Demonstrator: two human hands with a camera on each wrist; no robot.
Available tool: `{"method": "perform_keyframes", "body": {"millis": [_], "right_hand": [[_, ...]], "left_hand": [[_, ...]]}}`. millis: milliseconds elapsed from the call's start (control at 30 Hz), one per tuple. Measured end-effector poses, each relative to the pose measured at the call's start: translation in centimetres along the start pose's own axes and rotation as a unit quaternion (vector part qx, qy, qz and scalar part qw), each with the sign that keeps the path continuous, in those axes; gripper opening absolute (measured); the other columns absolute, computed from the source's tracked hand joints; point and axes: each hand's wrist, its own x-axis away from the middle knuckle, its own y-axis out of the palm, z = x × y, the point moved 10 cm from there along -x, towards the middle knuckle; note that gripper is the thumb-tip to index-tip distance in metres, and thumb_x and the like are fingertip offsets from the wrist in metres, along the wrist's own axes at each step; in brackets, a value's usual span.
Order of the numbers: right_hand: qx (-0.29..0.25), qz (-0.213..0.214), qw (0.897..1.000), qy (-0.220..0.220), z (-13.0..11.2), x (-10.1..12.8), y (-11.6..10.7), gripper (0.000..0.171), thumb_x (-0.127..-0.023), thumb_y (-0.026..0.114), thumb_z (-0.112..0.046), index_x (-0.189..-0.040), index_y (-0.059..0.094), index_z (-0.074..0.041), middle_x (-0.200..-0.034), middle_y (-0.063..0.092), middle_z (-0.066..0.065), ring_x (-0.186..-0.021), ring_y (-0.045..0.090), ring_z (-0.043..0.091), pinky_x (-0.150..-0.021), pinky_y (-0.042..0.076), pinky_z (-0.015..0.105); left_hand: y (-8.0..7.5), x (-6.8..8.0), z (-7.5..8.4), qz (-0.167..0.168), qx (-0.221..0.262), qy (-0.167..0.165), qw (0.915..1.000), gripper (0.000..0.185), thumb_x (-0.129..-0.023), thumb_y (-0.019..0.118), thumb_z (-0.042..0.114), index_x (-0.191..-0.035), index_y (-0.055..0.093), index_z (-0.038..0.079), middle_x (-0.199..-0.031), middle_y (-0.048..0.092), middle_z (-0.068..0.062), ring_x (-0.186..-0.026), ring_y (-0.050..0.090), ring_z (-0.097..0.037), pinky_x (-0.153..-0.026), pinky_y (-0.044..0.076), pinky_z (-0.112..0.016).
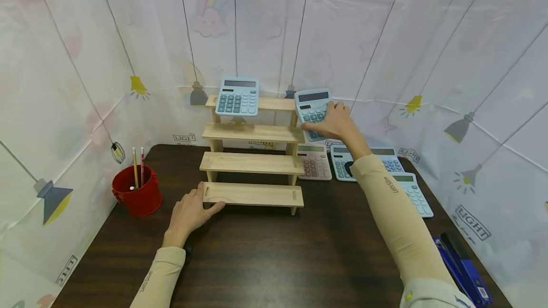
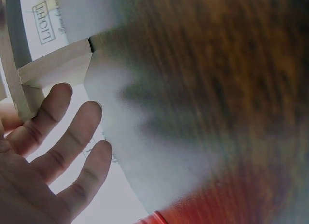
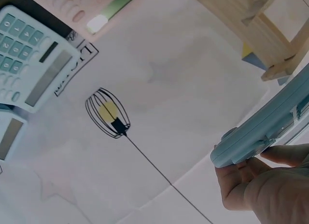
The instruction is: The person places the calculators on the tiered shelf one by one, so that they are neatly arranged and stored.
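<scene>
On the near part of the dark table (image 1: 274, 251), the left hand (image 1: 190, 213) lies flat with straight fingers, holding nothing; its fingertips touch the left end of the lowest step of the wooden stepped stand (image 1: 252, 165). Left of it stands a red cup (image 1: 137, 191) with pencils. Farther back, right of the stand, a pink calculator (image 1: 314, 161) and two blue calculators (image 1: 400, 175) lie on the table. At the far right end of the stand's top step, the right hand (image 1: 336, 122) grips a blue calculator (image 1: 311, 106), fingers curled over its face and edge. Another blue calculator (image 1: 237, 96) leans on the top step's left end.
</scene>
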Motion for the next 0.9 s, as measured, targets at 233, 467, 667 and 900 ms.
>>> {"method": "perform_keyframes", "body": {"millis": [233,467,667,900], "right_hand": [[0.011,-0.015,1.0,0.002,-1.5,-1.6,-0.2,0.128,-0.075,0.062,-0.077,-0.157,0.013,0.009,-0.156,0.019,0.038,-0.143,0.023,0.054,-0.109,0.034,0.07],[0.006,-0.015,1.0,0.009,-2.5,-2.7,-0.1,0.13,-0.073,0.06,-0.08,-0.156,0.015,0.009,-0.153,0.022,0.037,-0.142,0.025,0.052,-0.109,0.035,0.07],[0.002,-0.026,1.0,0.017,-3.2,-3.6,0.5,0.13,-0.076,0.058,-0.081,-0.156,0.012,0.011,-0.16,0.011,0.038,-0.149,0.015,0.054,-0.116,0.026,0.071],[-0.001,-0.034,0.999,0.017,-4.0,-4.4,1.0,0.134,-0.076,0.054,-0.086,-0.156,0.009,0.012,-0.162,0.002,0.039,-0.152,0.005,0.055,-0.122,0.015,0.068]], "left_hand": [[0.0,0.2,0.2,-0.004,0.008,-0.008,0.9999,0.107,-0.087,0.058,0.074,-0.157,0.026,0.0,-0.142,0.055,-0.026,-0.121,0.058,-0.048,-0.1,0.045,-0.066],[-0.2,0.2,0.0,-0.003,0.004,-0.013,0.9999,0.107,-0.087,0.057,0.074,-0.157,0.028,-0.001,-0.141,0.055,-0.026,-0.12,0.058,-0.047,-0.1,0.044,-0.066],[-0.1,0.1,-0.3,0.002,-0.003,-0.012,0.9999,0.107,-0.086,0.057,0.075,-0.156,0.028,-0.002,-0.139,0.056,-0.026,-0.118,0.059,-0.047,-0.098,0.045,-0.065],[0.0,0.1,-0.1,-0.001,-0.001,-0.012,0.9999,0.107,-0.087,0.057,0.074,-0.156,0.028,-0.002,-0.139,0.057,-0.026,-0.117,0.059,-0.046,-0.099,0.045,-0.066]]}}
